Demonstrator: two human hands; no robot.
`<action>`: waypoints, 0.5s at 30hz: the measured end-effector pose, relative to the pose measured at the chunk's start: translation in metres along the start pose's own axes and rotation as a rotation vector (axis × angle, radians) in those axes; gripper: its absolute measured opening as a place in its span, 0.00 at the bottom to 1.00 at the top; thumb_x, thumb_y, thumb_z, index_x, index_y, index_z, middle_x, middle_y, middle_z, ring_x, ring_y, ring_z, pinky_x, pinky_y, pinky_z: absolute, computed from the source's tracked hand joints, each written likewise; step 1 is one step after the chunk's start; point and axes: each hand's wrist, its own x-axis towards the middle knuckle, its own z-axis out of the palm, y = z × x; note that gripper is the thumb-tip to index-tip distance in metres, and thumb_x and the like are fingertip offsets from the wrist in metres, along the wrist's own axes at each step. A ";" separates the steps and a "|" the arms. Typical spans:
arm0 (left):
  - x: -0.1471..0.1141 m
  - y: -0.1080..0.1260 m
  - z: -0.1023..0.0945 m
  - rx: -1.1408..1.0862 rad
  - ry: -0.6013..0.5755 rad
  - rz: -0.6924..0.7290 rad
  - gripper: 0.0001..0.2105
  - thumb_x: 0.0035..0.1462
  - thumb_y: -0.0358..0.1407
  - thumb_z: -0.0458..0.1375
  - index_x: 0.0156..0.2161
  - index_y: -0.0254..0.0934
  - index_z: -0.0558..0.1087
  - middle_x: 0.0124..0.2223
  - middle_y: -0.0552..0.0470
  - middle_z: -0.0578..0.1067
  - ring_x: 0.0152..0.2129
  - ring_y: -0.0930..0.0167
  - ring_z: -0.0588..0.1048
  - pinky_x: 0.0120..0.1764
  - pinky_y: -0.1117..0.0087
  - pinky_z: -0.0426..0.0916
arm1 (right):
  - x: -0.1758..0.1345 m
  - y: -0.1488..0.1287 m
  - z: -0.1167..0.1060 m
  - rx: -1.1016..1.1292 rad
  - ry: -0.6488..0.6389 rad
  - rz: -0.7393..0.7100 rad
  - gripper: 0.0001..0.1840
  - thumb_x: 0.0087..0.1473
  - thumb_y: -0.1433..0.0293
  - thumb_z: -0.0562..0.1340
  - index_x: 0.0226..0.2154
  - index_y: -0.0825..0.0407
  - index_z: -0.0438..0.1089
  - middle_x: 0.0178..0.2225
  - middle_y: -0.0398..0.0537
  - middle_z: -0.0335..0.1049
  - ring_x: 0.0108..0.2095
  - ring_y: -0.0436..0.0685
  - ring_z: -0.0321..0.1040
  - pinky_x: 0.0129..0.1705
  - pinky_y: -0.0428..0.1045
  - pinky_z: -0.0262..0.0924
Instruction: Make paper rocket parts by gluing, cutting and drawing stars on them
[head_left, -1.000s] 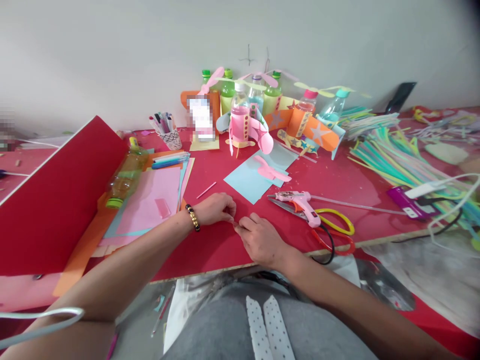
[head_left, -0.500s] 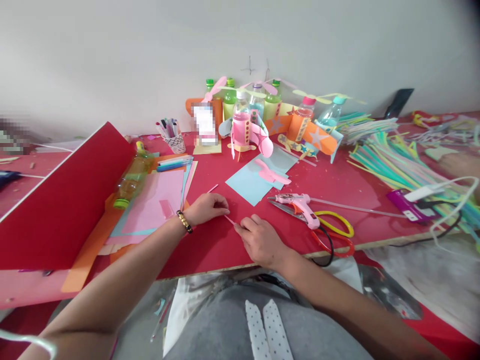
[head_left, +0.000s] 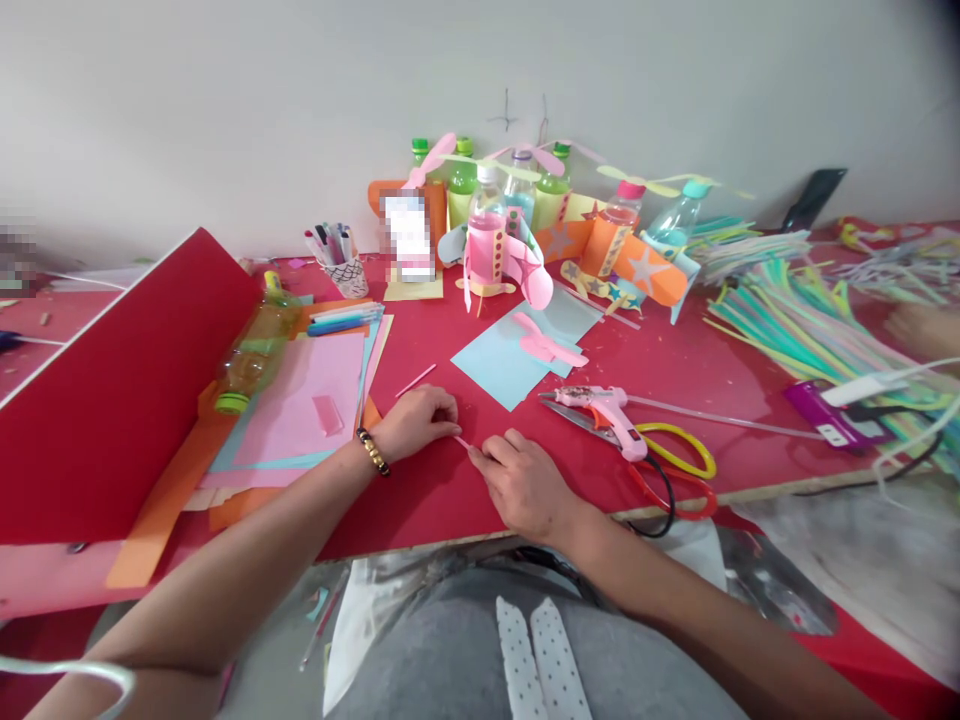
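A short, thin pink stick (head_left: 463, 443) spans the gap between my hands, low over the red tabletop. My left hand (head_left: 417, 420), with a beaded bracelet at the wrist, is closed in a pinch at its left end. My right hand (head_left: 523, 483) grips the other end between thumb and fingers. Just behind the left hand lies a second thin pink stick (head_left: 415, 380). A pink paper propeller (head_left: 547, 342) rests on light blue paper (head_left: 491, 365) beyond my hands. To the right, a pink glue gun (head_left: 611, 415) lies across scissors (head_left: 679, 450) with yellow and red handles.
Decorated bottles (head_left: 487, 240) with paper propellers stand along the wall beside a pen cup (head_left: 346, 275). Coloured paper sheets (head_left: 300, 400), a lying bottle (head_left: 255, 350) and a red board (head_left: 127, 400) are on the left. Right are coloured strips (head_left: 795, 320) and a purple power box (head_left: 832, 415).
The view has shifted slightly. My hands keep almost the same pose, both holding the pink stick; the second pink stick behind my left hand now shows more fully.
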 end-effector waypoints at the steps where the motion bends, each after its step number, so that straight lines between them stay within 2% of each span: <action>1: -0.001 0.001 0.000 -0.003 0.004 -0.002 0.09 0.53 0.38 0.62 0.27 0.35 0.71 0.27 0.55 0.70 0.25 0.73 0.67 0.30 0.73 0.59 | 0.000 0.000 0.000 0.001 0.002 0.000 0.21 0.62 0.70 0.52 0.56 0.55 0.65 0.42 0.54 0.66 0.41 0.60 0.55 0.40 0.55 0.54; 6: -0.002 0.007 0.003 0.071 0.028 -0.001 0.13 0.52 0.41 0.64 0.26 0.35 0.69 0.27 0.54 0.69 0.27 0.71 0.66 0.32 0.71 0.58 | 0.000 0.000 0.001 -0.007 -0.001 0.005 0.22 0.62 0.71 0.51 0.58 0.55 0.62 0.42 0.54 0.66 0.40 0.60 0.55 0.39 0.55 0.54; 11: -0.001 0.008 0.003 0.105 0.009 0.037 0.12 0.52 0.39 0.64 0.26 0.35 0.67 0.28 0.54 0.69 0.28 0.70 0.65 0.34 0.70 0.57 | -0.001 -0.001 0.002 -0.007 0.005 0.006 0.22 0.62 0.71 0.51 0.57 0.55 0.64 0.42 0.53 0.66 0.41 0.60 0.55 0.40 0.55 0.54; 15: -0.003 0.001 0.002 0.034 0.032 0.035 0.11 0.52 0.37 0.63 0.27 0.36 0.66 0.27 0.55 0.68 0.27 0.72 0.64 0.32 0.71 0.56 | -0.002 0.000 0.003 0.003 0.024 0.001 0.21 0.62 0.71 0.52 0.57 0.54 0.64 0.42 0.52 0.65 0.40 0.60 0.54 0.39 0.55 0.54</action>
